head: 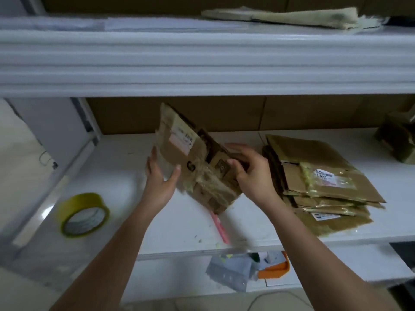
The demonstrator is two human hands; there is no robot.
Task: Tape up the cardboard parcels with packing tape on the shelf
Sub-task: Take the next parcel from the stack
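Note:
A worn, flattened cardboard parcel (195, 160) with a white label and old tape is tilted up on its lower edge above the white shelf (112, 176). My left hand (160, 176) grips its left edge. My right hand (249, 169) holds its right side, fingers curled over the edge. A roll of yellow packing tape (84, 214) lies at the shelf's front left, apart from both hands. A pink pen-like tool (220, 227) lies on the shelf just below the parcel.
A stack of flattened taped cardboard parcels (325, 187) lies to the right. A small brown box (397, 140) stands at the far right. The upper shelf (202, 63) overhangs closely. Below the shelf edge sit a grey bag (229, 272) and an orange item (276, 268).

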